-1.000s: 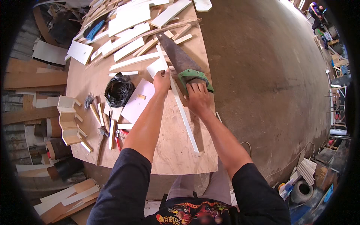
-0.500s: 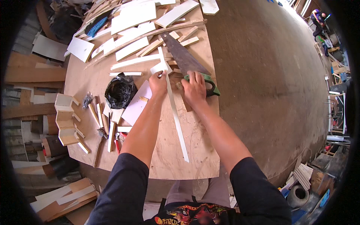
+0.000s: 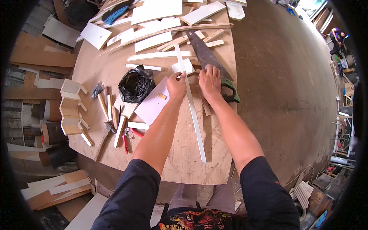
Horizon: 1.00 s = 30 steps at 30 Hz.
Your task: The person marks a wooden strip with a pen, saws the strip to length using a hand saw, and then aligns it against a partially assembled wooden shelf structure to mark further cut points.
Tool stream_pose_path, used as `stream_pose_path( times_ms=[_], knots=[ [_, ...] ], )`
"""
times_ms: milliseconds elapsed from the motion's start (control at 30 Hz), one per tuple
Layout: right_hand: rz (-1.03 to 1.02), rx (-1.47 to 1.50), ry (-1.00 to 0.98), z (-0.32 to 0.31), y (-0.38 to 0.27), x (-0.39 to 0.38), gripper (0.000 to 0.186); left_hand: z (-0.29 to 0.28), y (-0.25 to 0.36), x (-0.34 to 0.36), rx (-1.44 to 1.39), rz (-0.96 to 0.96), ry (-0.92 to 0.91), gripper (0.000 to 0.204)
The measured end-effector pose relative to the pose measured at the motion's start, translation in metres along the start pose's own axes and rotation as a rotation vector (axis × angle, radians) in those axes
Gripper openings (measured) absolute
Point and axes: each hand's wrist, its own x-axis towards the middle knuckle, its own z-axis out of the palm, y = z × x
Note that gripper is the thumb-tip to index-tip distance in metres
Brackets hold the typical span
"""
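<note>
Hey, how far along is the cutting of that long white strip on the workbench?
Done: cut white offcuts lie about. In hand: left hand pins the long white strip; right hand rests flat beside the handsaw, not gripping it. Left: the strip looks uncut.

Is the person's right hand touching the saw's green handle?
Apart. The head view shows the right hand resting on wood beside the saw blade, with the green handle lying free beside the wrist.

On the plywood table [image 3: 180, 168], the bag [image 3: 136, 83] lay left of the long strip [image 3: 191, 111]; the handsaw [image 3: 209, 61] lay right of it.
</note>
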Motion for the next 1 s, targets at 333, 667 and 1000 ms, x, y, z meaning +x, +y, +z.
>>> stream_pose_path(
  times_ms=[333, 667, 1000],
  knots=[
    [-0.26, 0.663, -0.158, -0.06, -0.153, 0.045, 0.021, -0.047, -0.09, 0.014, -0.479, 0.041, 0.09, 0.036],
    [0.223, 0.369, 0.053, -0.049, -0.083, -0.071, 0.039, -0.031, -0.008, -0.02, -0.357, -0.202, -0.079, 0.03],
    [0.338, 0.567, 0.086, -0.034, -0.059, -0.084, 0.029, 0.001, 0.0, -0.025, 0.403, 0.406, 0.175, 0.036]
  ],
)
